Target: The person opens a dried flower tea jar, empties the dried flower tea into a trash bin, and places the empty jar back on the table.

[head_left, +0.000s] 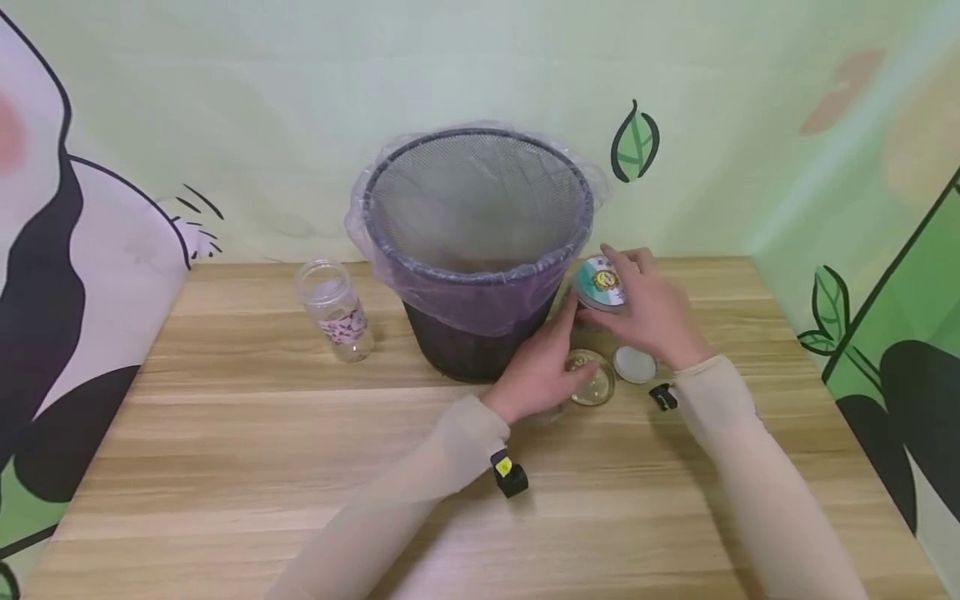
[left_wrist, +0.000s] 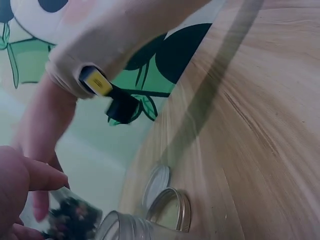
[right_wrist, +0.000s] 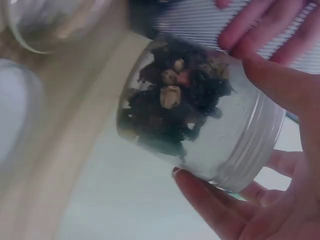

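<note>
My right hand grips a clear jar partly filled with dark dried pieces and a few tan bits. A round green-and-white printed top with a yellow sun covers its end, facing up in the head view. Beside the bin, my left hand has its fingers extended, the fingertips right at the jar's side; its thumb overlaps a gold-rimmed lid on the table. Another clear jar stands close to the left hand, mostly hidden under it in the head view. A white lid lies near the gold-rimmed one.
A black mesh bin lined with a thin purplish bag stands at the back middle of the wooden table. To its left is an uncapped clear jar with a pink patterned band. A printed wall rises behind.
</note>
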Available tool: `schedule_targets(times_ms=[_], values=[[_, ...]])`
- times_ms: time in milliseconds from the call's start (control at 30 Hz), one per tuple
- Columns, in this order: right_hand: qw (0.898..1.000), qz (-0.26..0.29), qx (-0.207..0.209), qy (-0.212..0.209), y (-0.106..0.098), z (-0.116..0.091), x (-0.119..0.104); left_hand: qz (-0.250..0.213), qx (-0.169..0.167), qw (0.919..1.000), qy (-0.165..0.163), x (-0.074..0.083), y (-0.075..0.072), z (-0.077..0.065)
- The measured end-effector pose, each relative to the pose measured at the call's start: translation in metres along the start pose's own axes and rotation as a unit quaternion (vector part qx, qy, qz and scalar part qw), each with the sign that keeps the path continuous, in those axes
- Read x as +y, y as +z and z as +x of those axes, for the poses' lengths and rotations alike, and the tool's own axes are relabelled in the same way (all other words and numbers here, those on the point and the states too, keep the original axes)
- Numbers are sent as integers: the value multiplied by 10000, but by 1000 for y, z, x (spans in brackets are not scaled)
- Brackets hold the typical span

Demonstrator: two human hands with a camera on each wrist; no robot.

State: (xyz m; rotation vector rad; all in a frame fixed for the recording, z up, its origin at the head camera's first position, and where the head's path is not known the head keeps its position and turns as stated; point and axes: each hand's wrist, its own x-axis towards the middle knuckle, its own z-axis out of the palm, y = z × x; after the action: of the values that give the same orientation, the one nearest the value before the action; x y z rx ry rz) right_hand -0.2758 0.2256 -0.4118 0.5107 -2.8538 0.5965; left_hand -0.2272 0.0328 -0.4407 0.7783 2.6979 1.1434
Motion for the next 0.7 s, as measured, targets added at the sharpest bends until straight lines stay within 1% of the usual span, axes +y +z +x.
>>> schedule_targets(times_ms=[67, 167, 233, 333, 400, 467, 600, 700], values=[[10000, -75, -19, 25, -13, -6, -5, 25, 131, 9999, 76, 3, 0, -3], [9999, -90, -74, 11, -32, -17, -14, 39, 257, 9996, 98, 7, -1, -7], [9999, -76, -60, -111, -43, -26, -22, -38, 383, 9991, 159, 9, -1, -10], [9991, -33, 9, -416, -55, -40, -34, -238, 668, 9970, 318, 10, -2, -14], [9978, -16, 29, -657, -59, -48, -43, -495, 854, 9941, 443, 10, -1, -17], [9960, -46, 38, -891, -62, -56, -52, -840, 953, 9905, 536, 9, -2, -20], [9903, -194, 127, -1369, -63, -65, -66, -1503, 1003, 9816, 621, 8, -3, -27], [9848, -201, 264, -1707, -60, -67, -73, -1793, 1009, 9766, 626, 6, -7, -32]])
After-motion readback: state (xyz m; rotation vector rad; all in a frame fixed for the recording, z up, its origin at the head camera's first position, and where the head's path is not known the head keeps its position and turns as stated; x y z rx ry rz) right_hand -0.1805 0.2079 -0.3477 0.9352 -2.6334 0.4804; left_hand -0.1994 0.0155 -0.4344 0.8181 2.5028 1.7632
